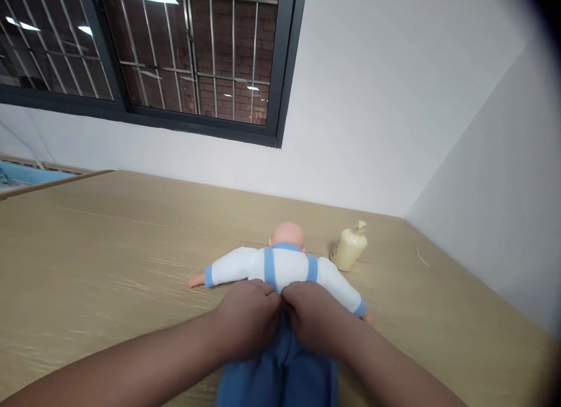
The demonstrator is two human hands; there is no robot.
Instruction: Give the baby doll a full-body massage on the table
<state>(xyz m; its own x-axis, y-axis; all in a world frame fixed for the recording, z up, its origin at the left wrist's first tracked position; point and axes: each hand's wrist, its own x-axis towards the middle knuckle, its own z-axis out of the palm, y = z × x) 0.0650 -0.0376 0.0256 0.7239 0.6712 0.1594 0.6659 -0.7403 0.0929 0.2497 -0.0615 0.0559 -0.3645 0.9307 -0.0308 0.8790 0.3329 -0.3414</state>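
A baby doll [290,265] lies on the wooden tabletop with its bald head away from me and its arms spread. It appears to be face down. Its top is white with blue cuffs and blue straps, and below are blue trousers [280,378]. My left hand [249,316] is closed at the doll's waist, fingers curled into the top of the trousers. Right beside it, my right hand [318,316] is closed on the same fabric, knuckles nearly touching the left. The fingertips and the cloth between them are mostly hidden.
A cream pump bottle [349,248] stands just beyond the doll's right-side arm. Farther right lies a thin pale strip [422,257]. The wooden tabletop [109,249] meets a white wall [363,103] with a barred window [197,56]. Something light blue [30,173] shows past the left edge.
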